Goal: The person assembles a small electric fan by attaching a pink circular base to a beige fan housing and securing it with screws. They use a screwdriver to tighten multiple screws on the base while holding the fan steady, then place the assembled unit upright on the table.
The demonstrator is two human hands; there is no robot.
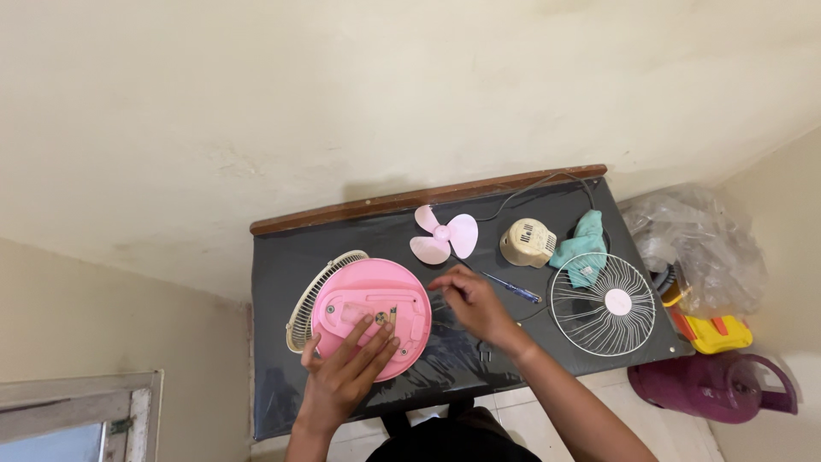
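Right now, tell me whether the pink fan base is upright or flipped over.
Flipped over: the pink base lies underside up, showing its screws and recessed panel, with the left hand resting on it.

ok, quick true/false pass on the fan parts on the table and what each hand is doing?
1. The left hand rests on the pink round fan base. True.
2. The pink fan blade is mounted on the motor. False: it lies loose on the black table, apart from the beige motor housing.
3. The right hand grips the blue screwdriver. False: the screwdriver lies on the table beside it.
4. The white wire grille lies flat at the table's right end. True.
5. A teal cloth lies by the motor housing. True.
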